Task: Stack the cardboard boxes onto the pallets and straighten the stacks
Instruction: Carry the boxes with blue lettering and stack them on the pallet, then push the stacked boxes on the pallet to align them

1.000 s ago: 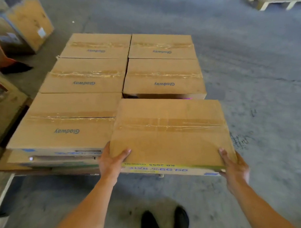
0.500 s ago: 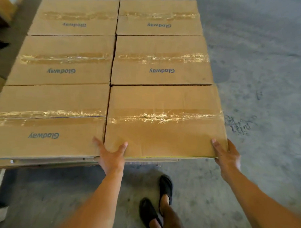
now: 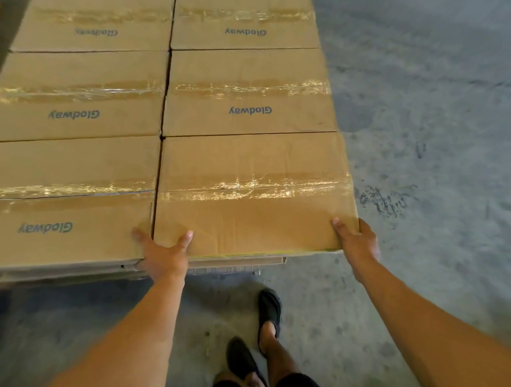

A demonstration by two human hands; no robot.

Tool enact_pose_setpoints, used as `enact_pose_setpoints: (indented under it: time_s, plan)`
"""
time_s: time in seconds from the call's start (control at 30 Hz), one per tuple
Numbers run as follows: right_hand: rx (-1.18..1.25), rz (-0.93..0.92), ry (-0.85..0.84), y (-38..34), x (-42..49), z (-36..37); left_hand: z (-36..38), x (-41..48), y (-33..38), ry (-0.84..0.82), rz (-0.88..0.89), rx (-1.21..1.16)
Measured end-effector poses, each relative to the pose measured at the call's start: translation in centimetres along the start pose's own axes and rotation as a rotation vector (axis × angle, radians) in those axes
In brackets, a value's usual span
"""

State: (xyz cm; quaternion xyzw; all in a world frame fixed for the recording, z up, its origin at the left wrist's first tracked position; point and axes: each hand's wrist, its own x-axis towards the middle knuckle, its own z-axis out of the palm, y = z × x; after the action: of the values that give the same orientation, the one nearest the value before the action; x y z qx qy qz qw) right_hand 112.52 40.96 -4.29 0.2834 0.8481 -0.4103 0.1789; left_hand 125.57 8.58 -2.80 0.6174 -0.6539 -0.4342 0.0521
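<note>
Down at the bottom edge, two black shoes stand on the grey concrete floor, and the legs above them are cut off by the frame. Bare forearms reach forward from both lower corners.

The left hand clasps the near left corner of the box. Its thumb lies flat on the lid, one finger strays across the seam onto the left box, and the other fingers are hidden below the edge. The right hand grips the near right corner, thumb on the lid, fingers wrapped round the side wall and mostly out of sight.

That box sits at the front right of a flat layer of brown corrugated cartons, touching its neighbours to the left and behind. Its lid is creased and plain, crossed by a shiny band of clear tape. Under its front edge pokes a thin pale strip of a lower layer. What carries the stack is too dark and squeezed to make out.

The left box runs off the frame and bears blue lettering, Glodway, upside down. Beyond, the middle boxes show the same tape and print. The far boxes are cut by the top edge, and the left one's print is blurred. All are closed, so their contents stay hidden. Off to the right, dark scribbles mark the floor.
</note>
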Motion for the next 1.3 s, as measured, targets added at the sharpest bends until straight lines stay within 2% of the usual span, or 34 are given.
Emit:
enact_pose_setpoints:
  time_s: [0.13,0.2,0.4,0.57,0.8,1.1,1.3]
  plan:
    - [-0.147,-0.074,-0.071,-0.4,-0.4,-0.9,-1.0,-1.6,1.3,0.015,-0.036,0.132]
    - [-0.254,-0.119,-0.086,-0.1,-1.3,-1.6,-1.7,-2.4,1.1,0.02,0.002,0.182]
    - [-0.487,-0.244,-0.118,1.8,-6.3,-4.3,-5.5,-5.5,-0.9,-0.029,0.275,0.285]
    - [-0.568,-0.424,-0.146,0.9,-12.2,-6.5,-10.4,-9.3,0.1,-0.061,0.613,0.426]
    - [-0.617,-0.6,-0.133,-2.3,-18.8,-11.3,-14.4,-16.0,4.2,-0.079,0.833,0.485]
    - [-0.58,-0.759,-0.032,-7.4,-18.9,-20.5,-12.6,-24.8,12.5,0.0,1.044,0.484]
    - [-0.588,-0.868,0.015,-9.2,-15.0,-29.3,-7.1,-32.3,17.8,0.11,1.099,0.412]
